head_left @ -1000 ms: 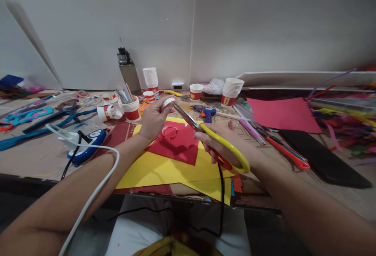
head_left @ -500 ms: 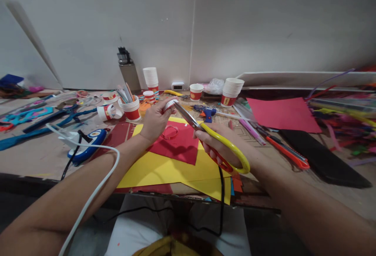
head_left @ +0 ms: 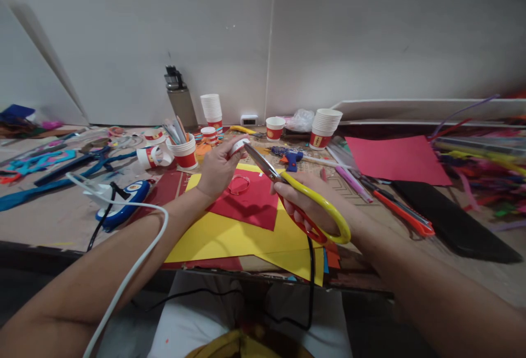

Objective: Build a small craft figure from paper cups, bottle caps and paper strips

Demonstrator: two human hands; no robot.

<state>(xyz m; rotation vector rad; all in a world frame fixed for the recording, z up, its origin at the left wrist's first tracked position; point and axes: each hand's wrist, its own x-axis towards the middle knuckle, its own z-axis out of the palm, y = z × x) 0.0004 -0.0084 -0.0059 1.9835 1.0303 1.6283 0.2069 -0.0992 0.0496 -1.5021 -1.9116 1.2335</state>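
Observation:
My left hand (head_left: 218, 171) is closed around a small white paper cup piece (head_left: 240, 145); its underside is hidden by the fingers. In my right hand (head_left: 306, 199) is a pair of scissors (head_left: 314, 196) with one yellow and one red handle loop. The blades point up and left, their tips at the right edge of the cup piece; I cannot tell whether they touch it. Below the hands lies red paper (head_left: 250, 207) with a thin red ring (head_left: 239, 184) on it, over larger yellow sheets (head_left: 213, 240).
A paper cup of pens (head_left: 183, 155) and a bottle (head_left: 182, 103) stand behind on the left. Stacked paper cups (head_left: 324, 128), a blue glue gun (head_left: 292, 160), a red box cutter (head_left: 405, 214) and a black slab (head_left: 452, 221) are to the right. A white cable (head_left: 137, 262) crosses my left forearm.

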